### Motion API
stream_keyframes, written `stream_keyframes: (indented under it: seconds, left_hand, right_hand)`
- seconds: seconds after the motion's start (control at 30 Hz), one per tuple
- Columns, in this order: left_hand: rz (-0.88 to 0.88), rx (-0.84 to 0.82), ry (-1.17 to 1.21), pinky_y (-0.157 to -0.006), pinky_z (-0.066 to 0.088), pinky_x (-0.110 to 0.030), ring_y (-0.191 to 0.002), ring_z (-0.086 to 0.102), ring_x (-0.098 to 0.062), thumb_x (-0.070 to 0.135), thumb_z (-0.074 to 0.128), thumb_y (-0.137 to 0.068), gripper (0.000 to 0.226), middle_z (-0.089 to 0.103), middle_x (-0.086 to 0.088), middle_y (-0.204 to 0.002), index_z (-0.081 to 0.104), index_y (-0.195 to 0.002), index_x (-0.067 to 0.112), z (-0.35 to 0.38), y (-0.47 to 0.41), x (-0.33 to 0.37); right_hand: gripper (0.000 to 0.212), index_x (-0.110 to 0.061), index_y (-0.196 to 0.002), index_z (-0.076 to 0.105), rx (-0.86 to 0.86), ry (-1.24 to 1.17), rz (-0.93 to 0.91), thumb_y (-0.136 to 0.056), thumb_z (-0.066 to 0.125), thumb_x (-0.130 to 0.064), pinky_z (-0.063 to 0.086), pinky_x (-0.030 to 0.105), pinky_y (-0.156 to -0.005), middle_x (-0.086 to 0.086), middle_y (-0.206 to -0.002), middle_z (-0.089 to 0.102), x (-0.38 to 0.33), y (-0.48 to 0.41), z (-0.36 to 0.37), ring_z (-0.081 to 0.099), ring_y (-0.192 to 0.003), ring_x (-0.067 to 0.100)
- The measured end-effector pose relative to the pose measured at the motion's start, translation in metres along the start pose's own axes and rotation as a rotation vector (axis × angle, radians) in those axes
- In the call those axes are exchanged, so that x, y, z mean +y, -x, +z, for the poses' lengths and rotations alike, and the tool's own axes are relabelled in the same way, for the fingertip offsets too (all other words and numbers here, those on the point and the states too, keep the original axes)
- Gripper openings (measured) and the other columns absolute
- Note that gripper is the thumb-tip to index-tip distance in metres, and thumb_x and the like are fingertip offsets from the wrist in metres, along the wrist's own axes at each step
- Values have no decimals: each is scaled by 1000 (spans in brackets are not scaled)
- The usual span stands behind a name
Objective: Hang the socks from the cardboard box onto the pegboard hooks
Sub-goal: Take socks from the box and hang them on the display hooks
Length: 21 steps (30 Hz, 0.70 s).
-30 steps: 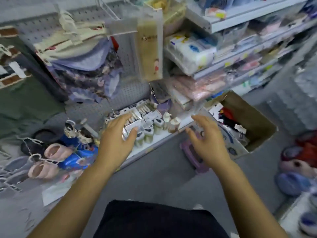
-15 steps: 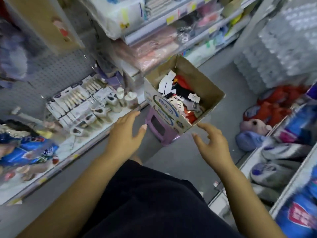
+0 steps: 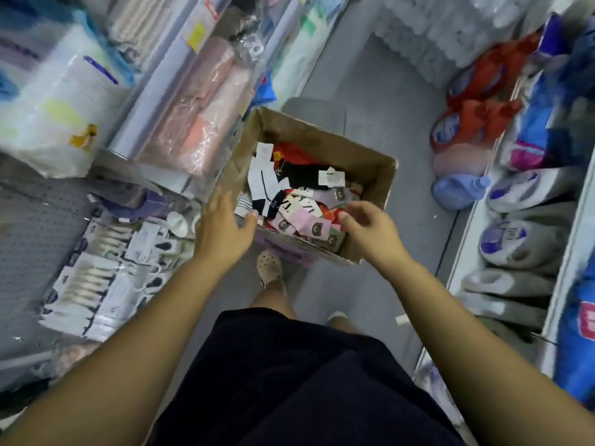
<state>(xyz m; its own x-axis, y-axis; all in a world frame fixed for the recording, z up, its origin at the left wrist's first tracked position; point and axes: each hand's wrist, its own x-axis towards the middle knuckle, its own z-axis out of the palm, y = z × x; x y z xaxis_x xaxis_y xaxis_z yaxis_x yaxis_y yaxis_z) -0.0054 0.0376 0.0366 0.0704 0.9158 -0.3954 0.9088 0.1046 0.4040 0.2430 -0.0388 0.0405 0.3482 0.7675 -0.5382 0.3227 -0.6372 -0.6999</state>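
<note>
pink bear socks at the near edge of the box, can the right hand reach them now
Probably yes. The right hand hovers just beside the pink bear socks, the cardboard box is open-topped, and nothing lies over them.

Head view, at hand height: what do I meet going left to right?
Pegboard → left hand → socks → right hand → blue bottle → grey bags

Mid-frame, the brown cardboard box is showing socks in red, black, white, lilac and pink, some wearing brown bear faces.
</note>
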Motion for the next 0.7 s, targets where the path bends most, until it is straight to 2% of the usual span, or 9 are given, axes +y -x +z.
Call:
stream_keyframes:
  seconds: [0.1, 0.17, 0.27, 0.37, 0.47, 0.57, 0.7]
  left_hand:
    - [13, -38, -49, -123, 21, -53, -152, 21, -38, 42, 56, -98, 78, 21, -20, -165, 23, -157, 4, 2, -46, -6]
    - [7, -65, -54, -125, 16, -52, -154, 14, -37, 43, 56, -98, 83, 14, -18, -167, 14, -159, 4, 4, -71, -9]
    - [-40, -89, -12, -124, 18, -54, -154, 14, -37, 45, 55, -99, 87, 14, -18, -168, 7, -160, 5, 11, -98, -13]
    - [-113, -144, 88, -122, 23, -56, -151, 22, -38, 46, 56, -97, 88, 21, -19, -165, 8, -160, 7, 23, -116, -17]
    - [-173, -142, 132, -119, 27, -55, -150, 23, -35, 47, 60, -95, 90, 21, -15, -164, 10, -159, 11, 32, -121, -19]
    - [-222, -144, 93, -115, 29, -55, -147, 25, -35, 43, 63, -92, 86, 25, -13, -160, 15, -157, 13, 38, -124, -18]
    - [-235, -152, 59, -114, 25, -52, -147, 21, -34, 40, 65, -91, 87, 22, -15, -159, 15, -156, 11, 42, -127, -16]
  right_hand:
    - [41, -15, -135, 59, 38, -91, 150, -98, 61, -32, 53, 42, -102, 3, -127, 67, -3, -45, 16, 65, -114, 20]
    - [43, -11, -139, 56, 48, -138, 251, -100, 60, -29, 52, 38, -103, 5, -133, 64, -2, -74, 27, 64, -116, 21]
    - [44, -9, -142, 52, 58, -214, 386, -100, 59, -23, 50, 31, -94, 5, -135, 59, 6, -112, 39, 58, -114, 18]
    - [36, -12, -135, 57, 81, -315, 518, -100, 61, -22, 52, 35, -99, 0, -123, 59, 19, -148, 49, 58, -110, 20]
    - [17, -18, -114, 63, 108, -377, 628, -97, 65, -21, 54, 41, -99, -2, -111, 63, 33, -180, 56, 64, -108, 23]
    - [36, -16, -121, 62, 157, -444, 706, -89, 74, -27, 56, 46, -94, 7, -112, 68, 49, -208, 62, 67, -101, 27]
    - [59, -18, -120, 61, 202, -578, 788, -70, 90, -31, 56, 48, -94, 6, -107, 72, 65, -238, 65, 69, -99, 27]
